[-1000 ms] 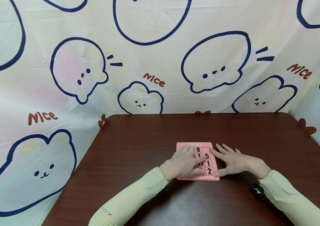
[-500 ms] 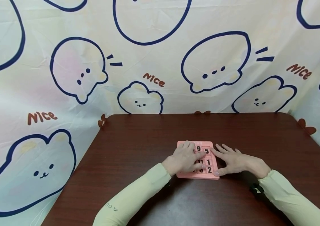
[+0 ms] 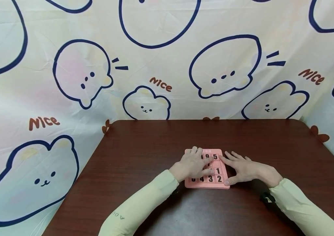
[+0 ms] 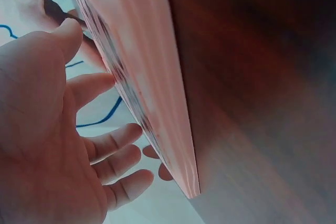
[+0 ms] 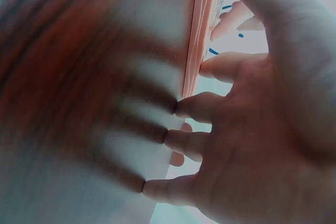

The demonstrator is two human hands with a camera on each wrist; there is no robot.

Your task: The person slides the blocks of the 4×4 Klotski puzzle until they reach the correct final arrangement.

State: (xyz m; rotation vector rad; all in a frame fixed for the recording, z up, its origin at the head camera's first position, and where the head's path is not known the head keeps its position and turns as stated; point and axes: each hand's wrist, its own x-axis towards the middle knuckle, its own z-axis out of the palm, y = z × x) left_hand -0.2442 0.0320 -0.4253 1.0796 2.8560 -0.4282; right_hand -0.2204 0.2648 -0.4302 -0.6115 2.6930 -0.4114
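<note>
A pink sliding number puzzle (image 3: 206, 185) lies flat on the table, its tiles printed with black numbers. The 5 tile (image 3: 215, 157) sits in the top right corner, with a bare slot below it and the 1 tile (image 3: 217, 170) under that. My left hand (image 3: 188, 166) spreads over the puzzle's left part, hiding several tiles; its index finger reaches across to the tiles near the 5. In the left wrist view, my left fingers (image 4: 118, 162) are loosely extended at the puzzle's face. My right hand (image 3: 245, 169) touches the puzzle's right edge with thumb and index finger; the other fingertips (image 5: 181, 107) rest on the table.
The dark brown wooden table (image 3: 143, 141) extends around the puzzle on every side. Behind it hangs a pale cloth (image 3: 181, 108) with cartoon outlines and the word Nice. A black device (image 3: 268, 197) is strapped under the right wrist.
The 5 tile has slid up from the second row into the top right corner, leaving a slot beneath it. My left hand has shifted slightly up; the right hand has kept its place.
</note>
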